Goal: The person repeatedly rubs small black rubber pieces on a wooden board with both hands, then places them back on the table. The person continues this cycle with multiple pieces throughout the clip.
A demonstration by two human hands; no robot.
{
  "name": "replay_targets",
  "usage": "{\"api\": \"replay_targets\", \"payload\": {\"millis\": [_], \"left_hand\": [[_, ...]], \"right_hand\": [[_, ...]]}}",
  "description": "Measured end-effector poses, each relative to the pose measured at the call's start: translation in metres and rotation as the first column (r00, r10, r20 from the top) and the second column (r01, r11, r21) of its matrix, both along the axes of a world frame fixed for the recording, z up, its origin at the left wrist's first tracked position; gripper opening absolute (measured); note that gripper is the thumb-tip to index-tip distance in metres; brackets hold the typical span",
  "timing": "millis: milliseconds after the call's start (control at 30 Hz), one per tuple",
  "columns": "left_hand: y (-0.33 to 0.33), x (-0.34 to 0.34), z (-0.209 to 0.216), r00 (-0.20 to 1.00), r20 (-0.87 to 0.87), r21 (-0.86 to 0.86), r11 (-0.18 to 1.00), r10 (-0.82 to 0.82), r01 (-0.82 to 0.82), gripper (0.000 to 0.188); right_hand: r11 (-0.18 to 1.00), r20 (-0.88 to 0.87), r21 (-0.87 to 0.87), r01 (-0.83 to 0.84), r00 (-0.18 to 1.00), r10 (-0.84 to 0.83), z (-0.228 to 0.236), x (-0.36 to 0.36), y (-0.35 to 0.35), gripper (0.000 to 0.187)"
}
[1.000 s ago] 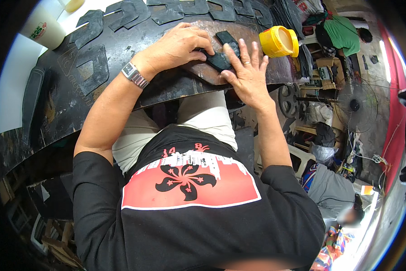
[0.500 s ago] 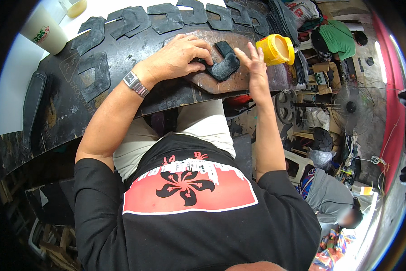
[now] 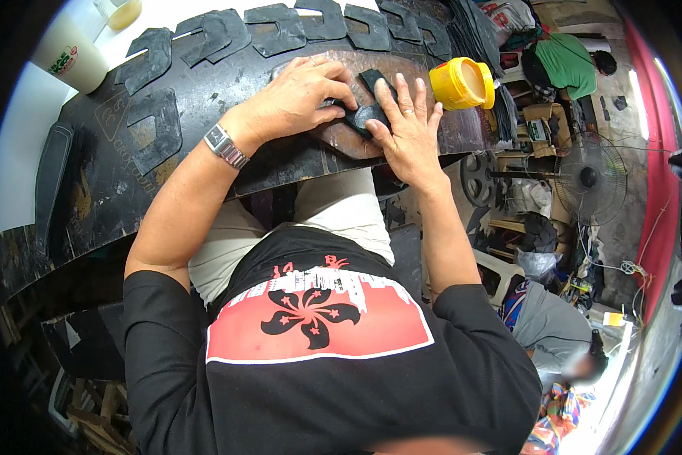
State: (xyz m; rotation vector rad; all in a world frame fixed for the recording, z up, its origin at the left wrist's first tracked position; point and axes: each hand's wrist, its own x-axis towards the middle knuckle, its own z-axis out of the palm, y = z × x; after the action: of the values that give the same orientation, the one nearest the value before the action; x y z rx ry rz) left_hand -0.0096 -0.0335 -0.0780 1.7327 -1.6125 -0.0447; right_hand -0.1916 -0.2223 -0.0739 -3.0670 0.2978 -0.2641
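A black, curved U-shaped piece lies on a worn brown board at the table's near edge. My left hand, with a metal watch at the wrist, grips the piece's left end between thumb and bent fingers. Over its right side lies my right hand, open, with fingers stretched out and slightly spread. That hand hides part of the piece. Close to its fingertips, an open yellow tub rests on its side, with pale beige stuff showing inside.
Flat black U-shaped cut pieces line the far side of the black table. A white cup stands at the far left, above a long black padded strip. To the right are a fan and two other people.
My right hand has moved left and come down from beside the piece onto it, its palm now turned downward. My left hand keeps its grip in nearly the same place.
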Motion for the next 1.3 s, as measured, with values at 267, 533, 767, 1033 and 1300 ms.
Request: {"api": "replay_targets", "payload": {"millis": [267,533,767,1033,1300], "left_hand": [[0.003,0.001,0.003,1.0,0.022,0.033,0.999,-0.008,0.007,0.02],[0.002,0.002,-0.001,0.998,0.07,0.046,0.999,-0.002,-0.002,0.02],[0.002,0.003,0.0,0.997,0.079,0.035,0.999,-0.008,0.005,0.022],[0.002,0.0,0.0,0.991,0.135,-0.008,1.0,0.001,0.0,0.02],[0.001,0.0,-0.002,0.989,0.15,-0.04,0.999,0.013,-0.007,0.021]], "right_hand": [[0.632,0.248,0.751,-0.189,0.969,-0.006,0.012,0.011,-0.029,0.079],[0.999,0.0,0.04,-0.005,1.0,0.005,0.002,0.023,-0.018,0.067],[0.991,-0.085,-0.061,-0.122,0.99,0.117,0.016,0.031,-0.024,0.065],[0.868,0.062,0.466,-0.17,0.985,0.16,0.034,0.022,-0.042,0.061],[0.99,-0.034,-0.134,-0.04,0.999,0.035,0.009,0.024,-0.025,0.07]]}}
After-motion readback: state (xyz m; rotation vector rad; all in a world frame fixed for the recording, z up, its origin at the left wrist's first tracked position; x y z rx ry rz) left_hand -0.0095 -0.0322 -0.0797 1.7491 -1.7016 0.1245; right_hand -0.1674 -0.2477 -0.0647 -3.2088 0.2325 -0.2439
